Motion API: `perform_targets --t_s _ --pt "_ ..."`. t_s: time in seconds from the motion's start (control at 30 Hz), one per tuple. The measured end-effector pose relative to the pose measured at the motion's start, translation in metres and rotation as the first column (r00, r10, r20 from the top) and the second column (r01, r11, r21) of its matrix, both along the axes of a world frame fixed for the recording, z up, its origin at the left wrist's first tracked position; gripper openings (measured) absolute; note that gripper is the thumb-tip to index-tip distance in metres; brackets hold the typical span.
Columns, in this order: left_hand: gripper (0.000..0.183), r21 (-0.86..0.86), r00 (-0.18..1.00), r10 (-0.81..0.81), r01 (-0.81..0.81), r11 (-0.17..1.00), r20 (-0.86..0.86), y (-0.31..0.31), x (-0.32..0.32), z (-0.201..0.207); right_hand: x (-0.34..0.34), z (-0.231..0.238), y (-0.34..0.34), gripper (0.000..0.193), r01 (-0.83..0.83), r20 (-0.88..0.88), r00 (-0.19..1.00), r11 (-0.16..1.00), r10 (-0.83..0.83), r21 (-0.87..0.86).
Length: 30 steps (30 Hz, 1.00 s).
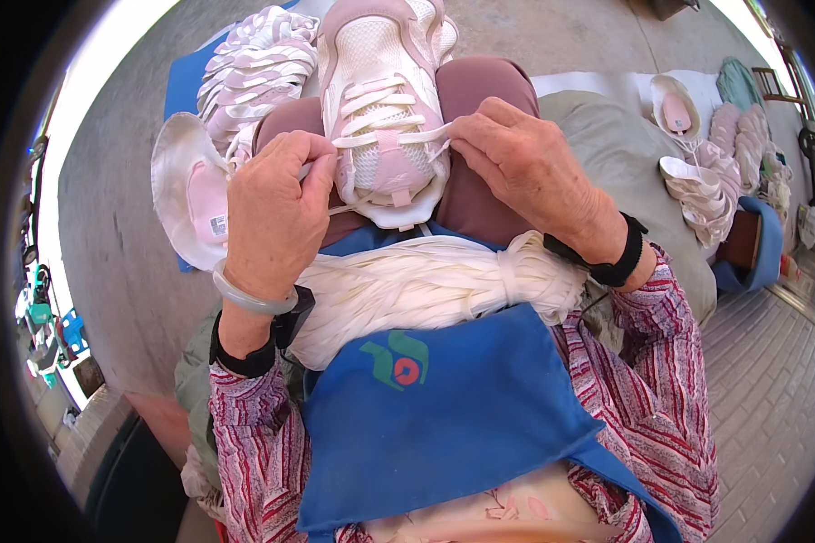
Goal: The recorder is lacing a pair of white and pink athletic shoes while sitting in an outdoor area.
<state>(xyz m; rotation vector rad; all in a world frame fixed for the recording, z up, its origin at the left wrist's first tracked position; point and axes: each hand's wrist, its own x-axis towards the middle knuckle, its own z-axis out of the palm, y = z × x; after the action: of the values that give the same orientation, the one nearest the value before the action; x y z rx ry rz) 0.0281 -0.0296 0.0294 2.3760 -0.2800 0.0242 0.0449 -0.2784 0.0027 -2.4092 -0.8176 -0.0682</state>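
A white and pink sneaker (380,81) rests on my knees, toe pointing away from me. A white shoelace (385,138) runs across its eyelets. My left hand (276,204) pinches the lace's left end beside the shoe's tongue. My right hand (516,163) pinches the lace's right end at the shoe's right side. A thick bundle of white laces (426,281) lies across my lap on a blue apron (444,407).
Several more pink and white sneakers (254,68) are piled on a blue mat at the upper left, one (195,195) lying sole-side near my left hand. Others (706,172) lie on a grey sack at the right, beside a blue stool (765,249). Concrete floor surrounds me.
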Motion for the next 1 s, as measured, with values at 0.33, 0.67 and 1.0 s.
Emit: perform_targets --t_s 0.33,0.67,1.0 --pt "0.006 -0.059 0.995 0.057 -0.052 0.997 0.086 0.0 -0.005 -0.018 0.004 0.007 0.007 0.012 0.021 -0.019 1.0 0.998 -0.02 0.064" --pt "0.032 0.192 0.962 -0.033 -0.02 0.981 0.27 -0.009 -0.028 -0.009 0.003 0.005 0.003 0.014 0.068 -0.054 0.997 0.991 -0.062 0.112" --pt "0.021 0.018 0.985 0.11 -0.114 0.993 0.134 -0.015 -0.025 -0.021 0.009 0.005 0.005 0.011 0.06 -0.033 0.998 0.991 -0.057 0.12"
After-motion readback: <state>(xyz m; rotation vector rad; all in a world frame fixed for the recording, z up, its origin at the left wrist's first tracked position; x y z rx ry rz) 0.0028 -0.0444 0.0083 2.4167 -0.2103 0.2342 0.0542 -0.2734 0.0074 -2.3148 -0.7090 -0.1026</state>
